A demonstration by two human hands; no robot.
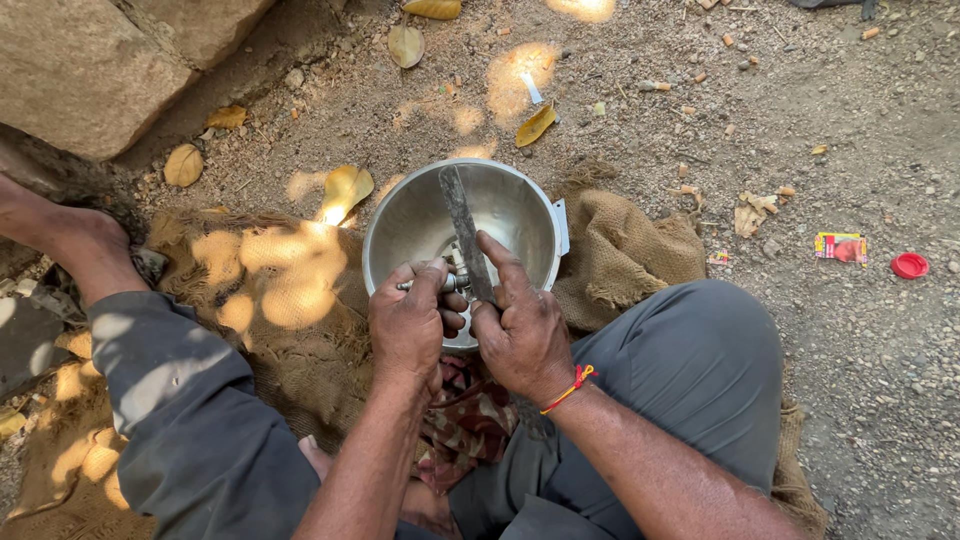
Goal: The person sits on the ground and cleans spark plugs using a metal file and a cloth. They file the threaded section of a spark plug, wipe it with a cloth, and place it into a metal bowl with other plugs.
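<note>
A round steel bowl (520, 205) sits on burlap sacking on the ground, right in front of me. My left hand (408, 325) grips a small metal fitting (452, 282) over the bowl's near rim. My right hand (520, 335) holds a flat, worn metal file (462, 215), with the forefinger stretched along it. The file's blade points away from me across the bowl and rests against the fitting. A red and yellow thread is tied round my right wrist.
Burlap sacking (625, 250) covers the ground beneath my grey-trousered legs, and a checked cloth (465, 420) lies between them. Large stones (90, 60) stand at the top left. Dry leaves, a red cap (909, 265) and a small wrapper (840, 246) lie on the gravel.
</note>
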